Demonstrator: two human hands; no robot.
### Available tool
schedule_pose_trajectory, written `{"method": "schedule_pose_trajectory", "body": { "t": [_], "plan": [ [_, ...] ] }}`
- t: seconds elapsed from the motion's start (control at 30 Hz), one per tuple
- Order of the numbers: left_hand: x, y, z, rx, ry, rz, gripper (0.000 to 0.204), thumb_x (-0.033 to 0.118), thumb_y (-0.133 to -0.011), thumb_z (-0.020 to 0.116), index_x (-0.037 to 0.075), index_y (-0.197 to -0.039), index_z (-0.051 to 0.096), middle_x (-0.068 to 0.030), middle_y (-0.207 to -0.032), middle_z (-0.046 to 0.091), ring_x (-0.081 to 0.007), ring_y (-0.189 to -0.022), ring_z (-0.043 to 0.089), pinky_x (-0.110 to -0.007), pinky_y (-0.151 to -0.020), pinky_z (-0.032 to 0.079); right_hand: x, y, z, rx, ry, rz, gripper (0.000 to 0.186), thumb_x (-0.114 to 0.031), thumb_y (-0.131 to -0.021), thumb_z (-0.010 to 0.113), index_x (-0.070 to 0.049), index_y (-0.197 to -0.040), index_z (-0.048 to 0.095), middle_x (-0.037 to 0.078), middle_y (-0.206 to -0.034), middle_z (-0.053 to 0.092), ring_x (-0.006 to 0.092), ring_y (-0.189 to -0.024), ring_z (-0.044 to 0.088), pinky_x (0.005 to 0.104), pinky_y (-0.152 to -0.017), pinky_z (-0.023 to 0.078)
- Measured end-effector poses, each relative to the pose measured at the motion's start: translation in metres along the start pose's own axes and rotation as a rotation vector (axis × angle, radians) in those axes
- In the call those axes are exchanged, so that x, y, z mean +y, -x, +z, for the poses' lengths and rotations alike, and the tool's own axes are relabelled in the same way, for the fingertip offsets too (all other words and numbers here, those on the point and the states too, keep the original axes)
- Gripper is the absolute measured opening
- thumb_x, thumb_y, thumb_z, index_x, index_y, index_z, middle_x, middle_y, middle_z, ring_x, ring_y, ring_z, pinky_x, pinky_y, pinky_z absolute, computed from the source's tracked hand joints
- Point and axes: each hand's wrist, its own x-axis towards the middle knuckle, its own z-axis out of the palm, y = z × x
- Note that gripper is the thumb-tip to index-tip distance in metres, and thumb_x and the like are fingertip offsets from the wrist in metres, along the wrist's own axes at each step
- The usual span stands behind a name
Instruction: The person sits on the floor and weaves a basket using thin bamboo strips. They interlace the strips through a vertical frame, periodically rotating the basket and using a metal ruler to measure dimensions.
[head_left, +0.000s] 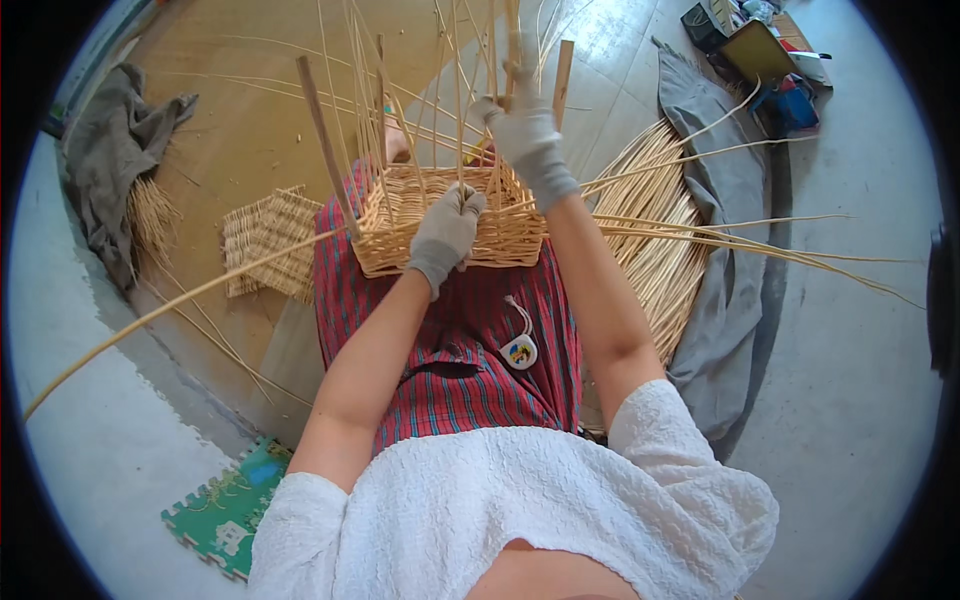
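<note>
A partly woven wicker basket (385, 243) rests across the lap, its tall upright rods rising from the rim. My left hand (447, 232), in a grey glove, is closed at the middle of the near wall, thumb on top beside an upright rod. My right hand (530, 145), gloved too, is raised over the basket's right side among the rods. Its thumb stands apart from its fingers, which are stretched upward and somewhat blurred. Flat wooden stakes (325, 140) stand up at the corners. Long loose weaving rods (740, 238) stick out to the right, and one thick rod (180, 300) reaches far left.
On the right a thick bundle of wicker rods (655, 270) lies on grey cloth (735, 330). Flat woven pieces (270, 240) lie left of the basket. Farther left is another grey cloth (115, 150) with rods. A green foam mat (225, 510) lies lower left; a cluttered box (755, 55) stands upper right.
</note>
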Motion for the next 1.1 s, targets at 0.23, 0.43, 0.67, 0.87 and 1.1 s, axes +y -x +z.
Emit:
{"method": "schedule_pose_trajectory", "body": {
  "t": [0.23, 0.43, 0.67, 0.87, 1.1],
  "plan": [
    [-0.005, -0.013, -0.001, 0.0, 0.172, -0.027, 0.026, 0.017, -0.099, 0.067, 0.006, -0.119, 0.054, -0.0066, -0.074, 0.061, -0.0152, -0.038, 0.052, -0.034, -0.038, 0.048, 0.015, 0.177, -0.061, 0.196, -0.483, 0.619, 0.021, -0.008, -0.097, 0.055, -0.004, -0.117, 0.06, 0.011, -0.092, 0.072, 0.019, -0.086, 0.073, 0.0322, -0.063, 0.06],
    [-0.086, 0.067, -0.033, 0.361, 0.227, 0.457, 0.031, 0.003, -0.099, 0.06, 0.002, -0.13, 0.055, -0.0076, -0.115, 0.066, -0.0155, -0.104, 0.065, -0.03, -0.089, 0.055, -0.074, 0.165, 0.015, -0.251, -0.134, -0.061, 0.04, -0.017, -0.089, 0.07, -0.015, -0.129, 0.068, 0.011, -0.107, 0.073, 0.0285, -0.099, 0.072, 0.0329, -0.09, 0.057],
    [-0.081, 0.055, -0.137, 0.479, 0.7, 0.429, 0.038, 0.035, -0.11, 0.049, 0.0, -0.123, 0.059, -0.012, -0.113, 0.067, -0.023, -0.099, 0.067, -0.038, -0.091, 0.056, -0.143, 0.152, 0.146, -0.609, -0.113, -0.771, 0.039, -0.047, -0.089, 0.068, -0.014, -0.11, 0.07, 0.014, -0.093, 0.071, 0.034, -0.087, 0.071, 0.0482, -0.074, 0.055],
    [-0.085, 0.0, -0.165, -0.241, 0.905, 0.335, 0.089, 0.086, -0.091, 0.033, 0.004, -0.081, 0.066, -0.0053, -0.057, 0.058, -0.0174, -0.053, 0.058, -0.029, -0.052, 0.047, -0.082, 0.213, 0.102, -0.381, -0.271, -0.386, 0.011, -0.022, -0.085, 0.069, -0.016, -0.076, 0.067, 0.005, -0.074, 0.066, 0.0296, -0.072, 0.067, 0.0397, -0.068, 0.052],
    [-0.065, 0.013, -0.156, -0.278, 0.873, 0.296, 0.061, 0.068, -0.097, 0.054, 0.009, -0.085, 0.058, -0.0042, -0.077, 0.062, -0.0171, -0.069, 0.059, -0.029, -0.065, 0.05, 0.022, 0.146, 0.074, -0.123, -1.33, 0.27, 0.015, -0.02, -0.109, 0.052, -0.007, -0.113, 0.058, 0.001, -0.077, 0.058, 0.0147, -0.069, 0.059, 0.0355, -0.08, 0.055]
  ]
}}
